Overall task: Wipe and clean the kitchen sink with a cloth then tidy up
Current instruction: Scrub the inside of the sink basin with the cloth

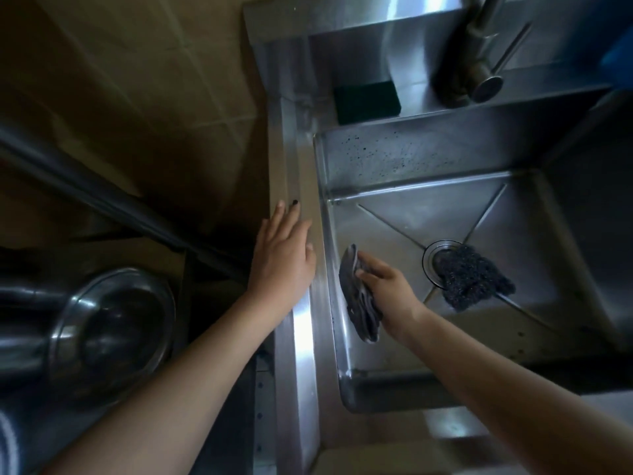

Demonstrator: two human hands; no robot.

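The stainless steel sink (394, 217) fills the right half of the head view. My right hand (387, 293) is down inside the basin, shut on a folded grey cloth (359, 299) that is pressed against the sink's left inner wall. My left hand (284, 248) lies flat with fingers spread on the sink's left rim (303, 323), holding nothing. A dark steel-wool scourer (472, 279) lies on the basin floor, partly covering the round drain (435, 258).
A dark sponge (366, 101) rests on the back ledge, left of the metal tap (479, 60). Dark specks dot the basin's back wall. A steel bowl (113, 327) sits low at the left, beside a dark pipe (102, 200) over the tiled floor.
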